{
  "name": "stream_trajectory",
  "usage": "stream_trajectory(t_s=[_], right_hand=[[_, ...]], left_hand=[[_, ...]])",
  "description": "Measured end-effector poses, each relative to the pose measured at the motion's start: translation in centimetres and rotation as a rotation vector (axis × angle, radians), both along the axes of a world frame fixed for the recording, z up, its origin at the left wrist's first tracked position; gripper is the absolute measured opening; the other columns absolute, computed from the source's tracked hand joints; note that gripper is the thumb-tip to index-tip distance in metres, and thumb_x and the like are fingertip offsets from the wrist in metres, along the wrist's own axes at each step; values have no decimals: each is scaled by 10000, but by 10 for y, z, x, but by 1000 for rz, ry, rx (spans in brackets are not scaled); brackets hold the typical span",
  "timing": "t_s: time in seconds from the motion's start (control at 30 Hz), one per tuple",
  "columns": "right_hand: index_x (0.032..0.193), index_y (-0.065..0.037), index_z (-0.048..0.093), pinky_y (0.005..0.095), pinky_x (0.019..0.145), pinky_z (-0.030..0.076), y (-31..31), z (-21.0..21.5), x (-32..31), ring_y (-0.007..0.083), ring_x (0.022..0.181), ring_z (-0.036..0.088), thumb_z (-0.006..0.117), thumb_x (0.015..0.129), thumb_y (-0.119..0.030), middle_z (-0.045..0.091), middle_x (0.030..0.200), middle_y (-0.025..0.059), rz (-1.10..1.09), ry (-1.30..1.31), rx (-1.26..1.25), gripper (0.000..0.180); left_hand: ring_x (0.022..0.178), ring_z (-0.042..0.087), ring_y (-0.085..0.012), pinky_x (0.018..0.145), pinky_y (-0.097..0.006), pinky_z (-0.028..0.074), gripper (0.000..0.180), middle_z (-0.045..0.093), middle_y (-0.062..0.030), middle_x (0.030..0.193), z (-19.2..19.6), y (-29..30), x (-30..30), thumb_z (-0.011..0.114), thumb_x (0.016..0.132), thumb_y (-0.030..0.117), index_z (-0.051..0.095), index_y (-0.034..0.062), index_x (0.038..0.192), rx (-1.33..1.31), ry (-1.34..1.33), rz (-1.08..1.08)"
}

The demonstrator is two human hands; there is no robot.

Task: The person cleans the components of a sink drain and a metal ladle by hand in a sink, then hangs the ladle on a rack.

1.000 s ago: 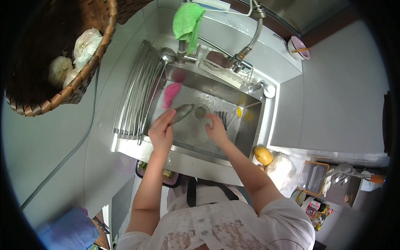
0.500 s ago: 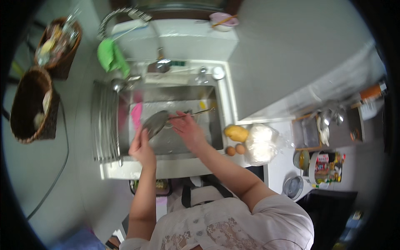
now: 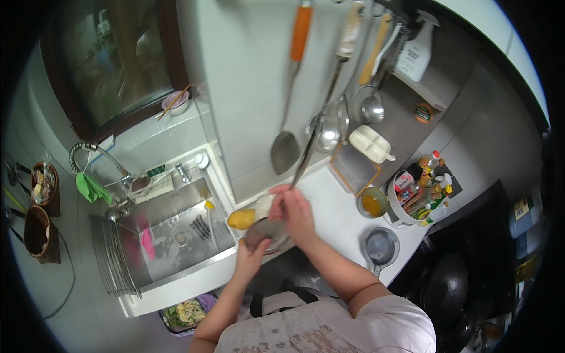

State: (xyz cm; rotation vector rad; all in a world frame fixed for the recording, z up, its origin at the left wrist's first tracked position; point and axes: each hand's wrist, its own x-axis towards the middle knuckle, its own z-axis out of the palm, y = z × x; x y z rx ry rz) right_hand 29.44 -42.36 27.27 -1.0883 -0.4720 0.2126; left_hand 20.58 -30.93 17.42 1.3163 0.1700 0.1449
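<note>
Between my two hands is a long-handled metal utensil with a broad rounded head (image 3: 272, 228), ladle-like but blurred. My left hand (image 3: 254, 257) grips the rim of its head from below left. My right hand (image 3: 294, 216) is closed round the shaft just above the head, and the dark handle points up toward the wall. Right behind the head lie a yellow oblong fruit or potato (image 3: 240, 219) and a whitish plastic bag (image 3: 262, 206), partly covered by my hands. Both hands are over the counter, right of the sink (image 3: 168, 267).
An orange-handled spatula (image 3: 284, 153) and several ladles hang on the wall. On the white counter (image 3: 332, 235) stand a glass bowl of yellow liquid (image 3: 372, 203), a grey pan (image 3: 381, 246) and a round bottle rack (image 3: 406, 200). A pink cloth (image 3: 147, 243) lies in the sink.
My hands and the utensil have left the sink for the counter on the right. The view has turned right, and the handle, roughly level before, now points upward.
</note>
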Motion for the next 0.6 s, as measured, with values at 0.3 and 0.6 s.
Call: stream_trajectory(t_s=[0.3,0.6], right_hand=[[1000,-69,420,173,404,279,-134,90,135,26,465,320,372,952,-213,408,650,-27,-413,-309,-41,159],[956,-41,500,206,435,334,-170,147,221,40,492,392,401,935,-209,423,618,-29,-619,-475,-106,196]], left_hand=[[861,606,-156,776,-257,489,342,605,-123,959,45,-108,46,498,881,29,426,8,1215,-59,-112,-545],[837,605,-144,760,-256,499,237,617,-99,902,42,-109,43,502,888,54,506,-52,1100,119,-7,-509]])
